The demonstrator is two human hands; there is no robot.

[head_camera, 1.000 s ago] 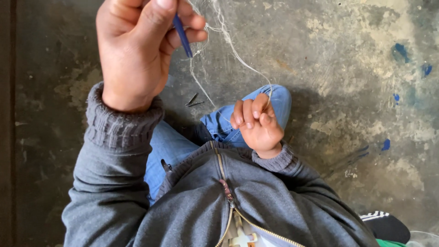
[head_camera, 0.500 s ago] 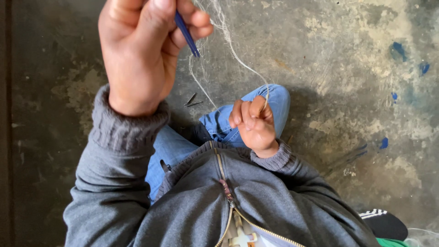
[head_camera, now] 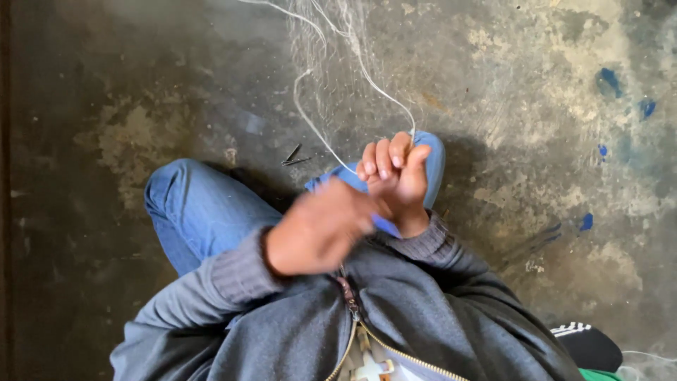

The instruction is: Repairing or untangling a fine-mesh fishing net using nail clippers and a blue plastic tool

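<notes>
My right hand (head_camera: 395, 176) is raised over my knee with its fingers closed around a thin white cord (head_camera: 381, 85) that runs up to a fine, pale net (head_camera: 331, 49) on the floor. My left hand (head_camera: 317, 231) is blurred with motion, just left of and below the right hand and touching it. A slim blue tool (head_camera: 386, 226) shows at the left hand's fingertips, against the right wrist. A second strand of cord (head_camera: 310, 120) loops down toward the right hand.
I sit on a stained concrete floor with blue paint spots (head_camera: 610, 81). My jeans-clad knee (head_camera: 190, 204) is at the left. Two small dark sticks (head_camera: 295, 155) lie on the floor beyond it. A black shoe with white stripes (head_camera: 585, 342) is at the bottom right.
My left hand came down from the top of the view, with the blue tool, to the right hand. The right hand stayed over the knee, holding the cord.
</notes>
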